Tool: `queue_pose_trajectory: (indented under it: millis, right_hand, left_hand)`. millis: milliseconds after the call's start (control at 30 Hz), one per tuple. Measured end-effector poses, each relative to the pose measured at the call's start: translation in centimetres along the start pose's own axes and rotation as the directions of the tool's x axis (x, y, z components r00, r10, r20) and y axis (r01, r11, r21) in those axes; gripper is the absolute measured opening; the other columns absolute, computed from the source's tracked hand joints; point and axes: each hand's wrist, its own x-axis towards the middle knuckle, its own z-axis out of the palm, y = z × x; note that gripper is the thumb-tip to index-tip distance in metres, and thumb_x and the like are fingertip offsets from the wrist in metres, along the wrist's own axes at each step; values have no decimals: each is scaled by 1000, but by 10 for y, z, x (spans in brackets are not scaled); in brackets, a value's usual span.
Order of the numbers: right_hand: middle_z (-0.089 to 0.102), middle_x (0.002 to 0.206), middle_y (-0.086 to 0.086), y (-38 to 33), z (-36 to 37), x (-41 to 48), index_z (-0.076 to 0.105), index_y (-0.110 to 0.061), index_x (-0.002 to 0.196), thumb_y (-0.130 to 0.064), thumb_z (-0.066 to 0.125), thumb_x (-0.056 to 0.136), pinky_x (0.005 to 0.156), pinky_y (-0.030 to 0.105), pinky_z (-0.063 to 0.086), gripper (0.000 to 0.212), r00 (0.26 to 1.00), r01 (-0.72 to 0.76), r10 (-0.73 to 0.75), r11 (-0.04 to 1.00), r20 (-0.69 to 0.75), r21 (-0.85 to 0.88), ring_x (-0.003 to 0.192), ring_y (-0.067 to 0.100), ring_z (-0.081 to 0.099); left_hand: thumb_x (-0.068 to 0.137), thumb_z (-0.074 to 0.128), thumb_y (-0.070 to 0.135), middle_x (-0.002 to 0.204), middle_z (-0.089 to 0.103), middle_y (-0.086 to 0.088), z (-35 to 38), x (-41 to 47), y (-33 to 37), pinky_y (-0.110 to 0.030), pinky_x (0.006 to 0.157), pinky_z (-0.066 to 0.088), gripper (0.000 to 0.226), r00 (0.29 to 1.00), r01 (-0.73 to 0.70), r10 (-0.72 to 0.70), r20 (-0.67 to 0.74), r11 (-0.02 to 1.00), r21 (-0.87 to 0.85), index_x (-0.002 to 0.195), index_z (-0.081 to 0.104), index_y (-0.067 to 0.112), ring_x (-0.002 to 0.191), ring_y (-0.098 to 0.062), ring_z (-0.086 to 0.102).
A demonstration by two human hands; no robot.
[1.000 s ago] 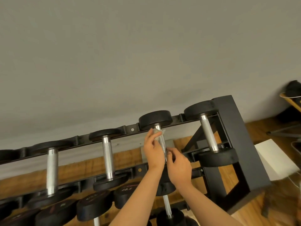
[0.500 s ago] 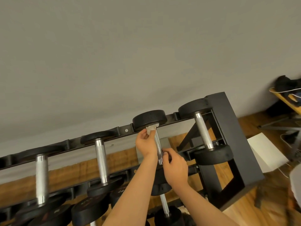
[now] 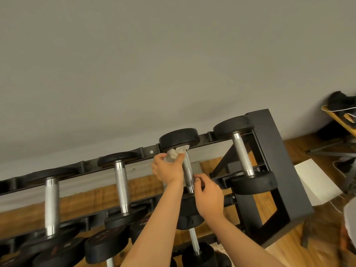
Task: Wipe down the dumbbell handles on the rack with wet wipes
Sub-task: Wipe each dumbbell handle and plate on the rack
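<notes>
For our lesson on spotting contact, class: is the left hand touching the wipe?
Touching. The head view shows the left hand pinching the crumpled wipe between thumb and fingers.

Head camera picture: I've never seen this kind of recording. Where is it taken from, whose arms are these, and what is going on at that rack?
There is no machine here. A person wears one wide-angle camera on the head, so you look forward and down along their own two bare arms. In front stands a black dumbbell rack against a grey wall, with dumbbells lying across its rails. The left hand pinches a crumpled white wet wipe at the top of one silver handle, just under the black weight. The right hand has its fingers curled against the handle's lower end; whether they grip it is unclear.
</notes>
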Motion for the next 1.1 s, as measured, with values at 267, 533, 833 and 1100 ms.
queue_pose_trajectory:
  millis: [267, 533, 833, 1100]
  right_hand:
    - [67, 80, -12, -1, 0, 0, 67, -28, 105, -34, 43, 96, 62, 31, 55, 26, 1000, 1, -1, 1000, 10, -5, 70, 4, 61]
    - [66, 77, -12, -1, -1, 1, 67, -28, 102, -32, 44, 96, 61, 29, 53, 24, 1000, 23, -23, 1000, 3, -18, 69, 4, 61]
    - [68, 81, -14, -2, -3, 1, 67, -29, 106, -28, 47, 97, 65, 25, 52, 22, 999, 33, -32, 999, 21, -20, 73, 2, 61]
    - [66, 77, -13, -3, -3, 1, 67, -27, 106, -27, 47, 98, 60, 19, 48, 21, 999, 27, -26, 999, 28, -18, 68, 1, 61]
  left_hand:
    - [93, 63, 8, 100, 65, 2, -1, -2, 3, -15, 74, 48, 11, 986, -5, 31, 164, 987, -158, 102, 64, 15, 85, -3, 59]
    - [91, 67, 18, 95, 67, 9, 3, -11, -4, -9, 65, 51, 18, 990, 66, -22, 140, 948, -312, 109, 68, 11, 85, -1, 62]
    - [85, 74, 23, 92, 69, 1, 19, -11, 4, -15, 65, 48, 20, 988, 119, -85, 130, 953, -279, 100, 67, 13, 86, -14, 65]
    - [87, 72, 29, 88, 70, 0, 13, -2, 0, -26, 74, 55, 13, 972, 143, -88, 218, 957, -252, 90, 67, 16, 84, -14, 66]
